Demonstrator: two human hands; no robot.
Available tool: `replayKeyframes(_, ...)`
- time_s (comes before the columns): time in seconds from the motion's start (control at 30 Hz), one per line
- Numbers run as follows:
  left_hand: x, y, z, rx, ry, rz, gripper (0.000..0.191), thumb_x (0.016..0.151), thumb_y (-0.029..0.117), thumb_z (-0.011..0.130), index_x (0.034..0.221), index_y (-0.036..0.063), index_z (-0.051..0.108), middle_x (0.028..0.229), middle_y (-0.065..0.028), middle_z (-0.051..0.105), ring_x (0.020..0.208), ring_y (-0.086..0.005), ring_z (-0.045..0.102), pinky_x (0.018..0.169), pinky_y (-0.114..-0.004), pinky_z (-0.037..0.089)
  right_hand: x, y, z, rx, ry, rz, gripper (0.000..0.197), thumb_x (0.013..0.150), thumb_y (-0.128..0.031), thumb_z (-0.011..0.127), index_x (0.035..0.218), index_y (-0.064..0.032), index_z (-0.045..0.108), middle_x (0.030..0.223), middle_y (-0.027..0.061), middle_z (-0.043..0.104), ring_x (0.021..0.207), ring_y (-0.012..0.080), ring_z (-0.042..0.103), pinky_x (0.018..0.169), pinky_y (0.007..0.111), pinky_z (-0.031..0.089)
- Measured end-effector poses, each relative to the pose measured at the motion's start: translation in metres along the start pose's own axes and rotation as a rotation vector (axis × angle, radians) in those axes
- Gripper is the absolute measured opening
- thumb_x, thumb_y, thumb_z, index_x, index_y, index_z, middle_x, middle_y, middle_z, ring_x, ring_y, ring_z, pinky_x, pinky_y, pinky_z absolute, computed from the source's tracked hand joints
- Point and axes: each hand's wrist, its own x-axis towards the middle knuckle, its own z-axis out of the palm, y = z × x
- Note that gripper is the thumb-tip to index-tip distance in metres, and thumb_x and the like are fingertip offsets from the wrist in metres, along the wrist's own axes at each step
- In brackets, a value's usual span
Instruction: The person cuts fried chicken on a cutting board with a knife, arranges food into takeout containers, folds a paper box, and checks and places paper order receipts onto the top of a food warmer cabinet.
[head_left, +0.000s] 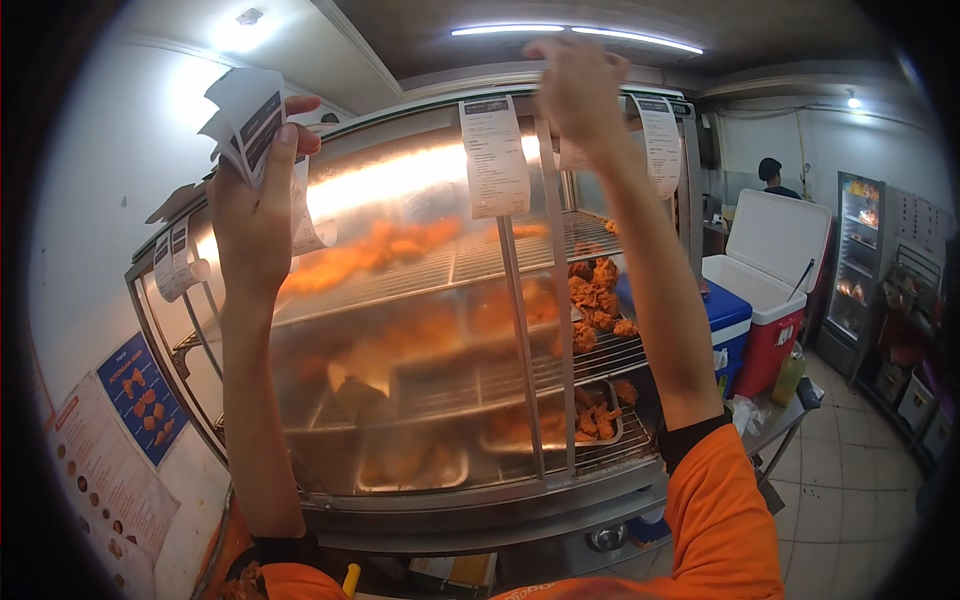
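Observation:
A heated glass display cabinet (420, 300) with wire shelves stands before me, fried chicken (596, 296) inside. Raised at the left, my left hand (259, 172) grips several printed paper slips (251, 120) between thumb and fingers. My right hand (581, 97), slightly blurred, is at the cabinet's top edge; whether it holds anything I cannot tell. Just left of it a long paper receipt (495, 157) hangs down the glass. Another receipt (658, 146) hangs to its right, and a further one is partly hidden behind my right wrist. More slips (172, 259) hang at the cabinet's left end.
Right of the cabinet are a blue cooler box (724, 322) and a red one (765, 307) with its white lid raised. A bottle of yellowish liquid (787, 379) stands on a metal table. Farther back are a person (776, 180) and an upright glass-door fridge (855, 255). Posters (142, 397) cover the left wall.

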Motion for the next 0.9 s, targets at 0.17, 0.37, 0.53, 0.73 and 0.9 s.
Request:
replayKeyframes(0.17, -0.003, 0.016, 0.001, -0.062, 0.018, 0.001, 0.022, 0.093, 0.016, 0.046, 0.100, 0.0003, 0.060, 0.087, -0.0038, 0.063, 0.078, -0.0096, 0.056, 0.073, -0.026, 0.045, 0.004, 0.066, -0.016, 0.282, -0.432, 0.074, 0.016, 0.076, -0.003, 0.062, 0.091, -0.0059, 0.067, 0.093, 0.0086, 0.064, 0.086, 0.0239, 0.060, 0.079, 0.036, 0.046)
replayKeyframes(0.37, -0.007, 0.023, 0.018, -0.049, 0.010, -0.020, 0.018, 0.091, 0.013, 0.049, 0.100, 0.0038, 0.061, 0.082, -0.0037, 0.064, 0.073, -0.0093, 0.057, 0.068, -0.026, 0.046, -0.016, 0.067, -0.003, 0.297, -0.239, -0.067, 0.017, 0.073, 0.002, 0.062, 0.088, -0.0047, 0.066, 0.092, 0.0083, 0.064, 0.086, 0.0264, 0.060, 0.077, 0.037, 0.048)
replayKeyframes(0.53, -0.022, 0.032, 0.046, -0.079, -0.161, -0.202, 0.021, 0.090, 0.018, 0.052, 0.104, 0.0059, 0.062, 0.071, -0.0011, 0.059, 0.069, -0.0079, 0.054, 0.064, -0.024, 0.042, -0.021, 0.056, -0.006, 0.353, -0.206, -0.041, 0.022, 0.072, 0.005, 0.062, 0.092, -0.0045, 0.066, 0.092, 0.0071, 0.063, 0.084, 0.0248, 0.060, 0.075, 0.035, 0.048)
replayKeyframes(0.73, -0.034, 0.044, 0.057, -0.139, -0.163, -0.293, 0.022, 0.089, 0.020, 0.051, 0.102, 0.0061, 0.063, 0.070, -0.0015, 0.059, 0.069, -0.0091, 0.055, 0.066, -0.026, 0.043, -0.028, 0.057, -0.004, 0.303, -0.090, -0.082, 0.025, 0.071, 0.007, 0.062, 0.093, -0.0061, 0.064, 0.092, 0.0071, 0.063, 0.085, 0.0248, 0.060, 0.075, 0.035, 0.048)
replayKeyframes(0.9, -0.038, 0.051, 0.060, -0.148, -0.168, -0.325, 0.023, 0.089, 0.020, 0.051, 0.103, 0.0058, 0.063, 0.071, -0.0017, 0.060, 0.069, -0.0092, 0.055, 0.065, -0.026, 0.043, -0.028, 0.055, 0.001, 0.348, -0.057, -0.005, 0.035, 0.067, 0.009, 0.063, 0.096, -0.0088, 0.061, 0.090, 0.0060, 0.064, 0.084, 0.0239, 0.061, 0.073, 0.034, 0.049)
